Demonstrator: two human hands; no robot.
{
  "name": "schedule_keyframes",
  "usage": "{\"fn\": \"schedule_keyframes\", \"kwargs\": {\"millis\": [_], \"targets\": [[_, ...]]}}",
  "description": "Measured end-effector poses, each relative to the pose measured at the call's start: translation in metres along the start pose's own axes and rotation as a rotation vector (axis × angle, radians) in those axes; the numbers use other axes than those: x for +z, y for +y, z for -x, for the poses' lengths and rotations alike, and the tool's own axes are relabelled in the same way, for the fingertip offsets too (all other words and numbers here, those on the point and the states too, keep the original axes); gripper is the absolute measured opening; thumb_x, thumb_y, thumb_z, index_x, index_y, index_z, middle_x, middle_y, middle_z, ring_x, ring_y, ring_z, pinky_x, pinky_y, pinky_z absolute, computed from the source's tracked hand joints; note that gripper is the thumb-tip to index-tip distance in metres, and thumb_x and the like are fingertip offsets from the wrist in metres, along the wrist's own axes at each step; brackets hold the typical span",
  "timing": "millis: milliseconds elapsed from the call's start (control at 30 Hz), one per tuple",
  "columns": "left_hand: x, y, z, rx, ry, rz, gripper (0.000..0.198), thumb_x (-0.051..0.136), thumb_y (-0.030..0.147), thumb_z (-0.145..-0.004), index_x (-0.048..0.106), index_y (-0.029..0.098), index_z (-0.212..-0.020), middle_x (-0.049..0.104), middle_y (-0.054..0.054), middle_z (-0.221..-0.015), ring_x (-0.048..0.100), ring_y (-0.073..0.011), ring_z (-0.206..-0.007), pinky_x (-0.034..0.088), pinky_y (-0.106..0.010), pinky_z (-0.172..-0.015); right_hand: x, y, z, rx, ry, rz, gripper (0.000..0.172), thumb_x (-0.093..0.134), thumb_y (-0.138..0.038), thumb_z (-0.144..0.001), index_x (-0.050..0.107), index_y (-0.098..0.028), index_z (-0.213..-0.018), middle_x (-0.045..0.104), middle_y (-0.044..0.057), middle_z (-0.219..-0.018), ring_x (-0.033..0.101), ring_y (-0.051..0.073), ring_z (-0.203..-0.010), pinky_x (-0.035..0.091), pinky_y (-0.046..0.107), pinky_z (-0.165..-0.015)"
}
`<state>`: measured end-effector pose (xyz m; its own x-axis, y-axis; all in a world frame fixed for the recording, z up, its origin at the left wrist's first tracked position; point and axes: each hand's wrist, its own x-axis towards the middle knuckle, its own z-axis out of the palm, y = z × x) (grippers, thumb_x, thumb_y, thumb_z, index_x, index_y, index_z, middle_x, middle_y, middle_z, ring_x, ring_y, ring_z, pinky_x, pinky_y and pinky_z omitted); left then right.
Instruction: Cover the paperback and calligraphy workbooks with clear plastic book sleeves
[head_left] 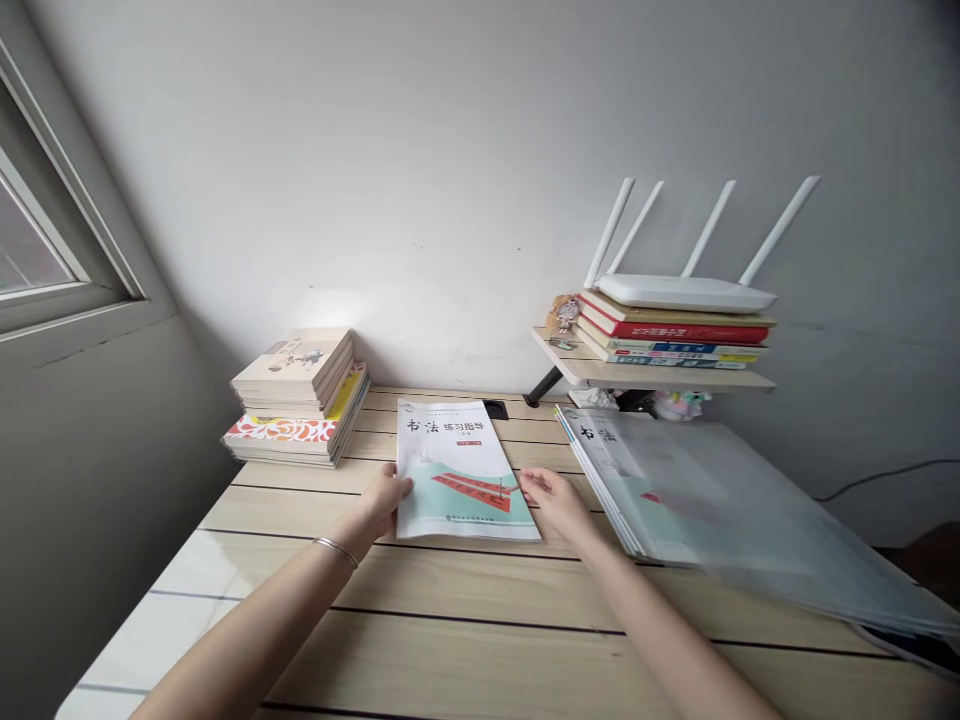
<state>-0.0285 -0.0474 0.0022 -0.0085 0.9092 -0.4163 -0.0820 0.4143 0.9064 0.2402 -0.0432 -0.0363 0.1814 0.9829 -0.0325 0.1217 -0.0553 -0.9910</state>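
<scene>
A thin white and teal calligraphy workbook (461, 468) lies flat on the wooden desk (465, 640), in the middle. My left hand (386, 497), with a bracelet on its wrist, touches the book's lower left edge, fingers curled against it. My right hand (551, 497) rests at the book's lower right edge, fingers bent onto the cover. Neither hand lifts the book off the desk.
A stack of books (300, 395) sits at the back left. A pile of similar workbooks under a clear plastic sheet (697, 490) fills the right side. A small shelf (652, 372) carries books and a white router (686, 290). A window (37, 250) is at left.
</scene>
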Motion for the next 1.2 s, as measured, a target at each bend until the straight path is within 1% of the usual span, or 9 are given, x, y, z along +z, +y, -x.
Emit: {"fn": "schedule_keyframes", "kwargs": {"millis": [233, 400, 533, 633, 733, 800, 900, 1033, 1200], "targets": [[-0.005, -0.006, 0.003, 0.041, -0.062, 0.016, 0.016, 0.049, 0.011, -0.083, 0.046, 0.017, -0.097, 0.065, -0.006, -0.079, 0.067, -0.0179, -0.069, 0.055, -0.033, -0.065, 0.006, -0.030, -0.008, 0.302, -0.209, -0.084, 0.019, 0.063, -0.034, -0.078, 0.062, -0.015, -0.076, 0.072, 0.011, -0.077, 0.068, 0.020, -0.062, 0.055, 0.030, -0.056], [-0.021, -0.001, -0.015, 0.212, 0.137, -0.336, 0.017, 0.051, 0.020, -0.085, 0.050, 0.013, -0.100, 0.065, -0.010, -0.083, 0.066, -0.0213, -0.075, 0.053, -0.036, -0.070, 0.025, -0.027, -0.017, 0.355, -0.168, -0.067, 0.013, 0.072, -0.023, -0.069, 0.061, -0.016, -0.068, 0.070, 0.006, -0.062, 0.066, 0.018, -0.056, 0.053, 0.028, -0.053], [-0.045, 0.005, -0.021, 0.372, 0.327, -0.510, 0.026, 0.049, 0.011, -0.081, 0.049, 0.011, -0.107, 0.059, -0.017, -0.103, 0.060, -0.0264, -0.099, 0.045, -0.045, -0.089, 0.036, -0.019, -0.023, 0.343, -0.125, -0.052, 0.013, 0.070, -0.021, -0.070, 0.058, -0.017, -0.065, 0.066, 0.002, -0.054, 0.063, 0.017, -0.049, 0.052, 0.027, -0.048], [-0.054, 0.001, -0.009, 0.533, 0.337, -0.642, 0.020, 0.047, 0.009, -0.081, 0.056, 0.014, -0.098, 0.054, -0.015, -0.111, 0.055, -0.0255, -0.107, 0.037, -0.045, -0.098, 0.038, -0.020, -0.023, 0.343, -0.129, -0.065, 0.014, 0.068, -0.020, -0.071, 0.056, -0.018, -0.065, 0.066, 0.001, -0.054, 0.062, 0.016, -0.047, 0.051, 0.027, -0.047], [-0.052, -0.008, 0.010, 0.696, 0.260, -0.991, 0.017, 0.051, 0.017, -0.083, 0.059, 0.016, -0.098, 0.054, -0.011, -0.108, 0.056, -0.0239, -0.102, 0.042, -0.041, -0.094, 0.042, -0.024, -0.023, 0.336, -0.133, -0.086, 0.015, 0.067, -0.018, -0.073, 0.054, -0.018, -0.065, 0.065, 0.000, -0.053, 0.061, 0.015, -0.045, 0.051, 0.027, -0.047], [-0.048, -0.013, 0.022, 0.724, 0.276, -1.249, 0.021, 0.053, 0.022, -0.084, 0.059, 0.016, -0.103, 0.053, -0.012, -0.112, 0.055, -0.0246, -0.102, 0.045, -0.040, -0.088, 0.051, -0.026, -0.025, 0.325, -0.136, -0.103, 0.015, 0.066, -0.018, -0.074, 0.053, -0.019, -0.067, 0.063, -0.002, -0.053, 0.060, 0.014, -0.045, 0.052, 0.027, -0.050], [-0.048, -0.016, 0.032, 0.686, 0.408, -1.462, 0.024, 0.052, 0.025, -0.085, 0.058, 0.017, -0.108, 0.051, -0.013, -0.121, 0.051, -0.0272, -0.108, 0.045, -0.041, -0.086, 0.073, -0.028, -0.037, 0.310, -0.152, -0.128, 0.011, 0.063, -0.016, -0.078, 0.054, -0.018, -0.071, 0.065, 0.000, -0.060, 0.063, 0.014, -0.053, 0.054, 0.028, -0.056], [-0.059, -0.020, 0.031, 0.631, 0.523, -1.554, 0.031, 0.045, 0.024, -0.088, 0.056, 0.015, -0.116, 0.050, -0.015, -0.125, 0.049, -0.0289, -0.109, 0.045, -0.044, -0.084, 0.108, -0.030, -0.060, 0.312, -0.172, -0.107, 0.004, 0.057, -0.017, -0.084, 0.058, -0.014, -0.083, 0.067, 0.004, -0.078, 0.064, 0.014, -0.066, 0.054, 0.029, -0.064], [-0.070, -0.027, 0.022, 0.606, 0.581, -1.559, 0.039, 0.042, 0.029, -0.090, 0.054, 0.013, -0.124, 0.045, -0.017, -0.132, 0.046, -0.0301, -0.111, 0.043, -0.046, -0.085, 0.131, -0.027, -0.080, 0.260, -0.200, -0.048, 0.029, 0.055, -0.031, -0.089, 0.056, -0.015, -0.112, 0.060, 0.007, -0.110, 0.061, 0.018, -0.091, 0.053, 0.038, -0.077]]}}
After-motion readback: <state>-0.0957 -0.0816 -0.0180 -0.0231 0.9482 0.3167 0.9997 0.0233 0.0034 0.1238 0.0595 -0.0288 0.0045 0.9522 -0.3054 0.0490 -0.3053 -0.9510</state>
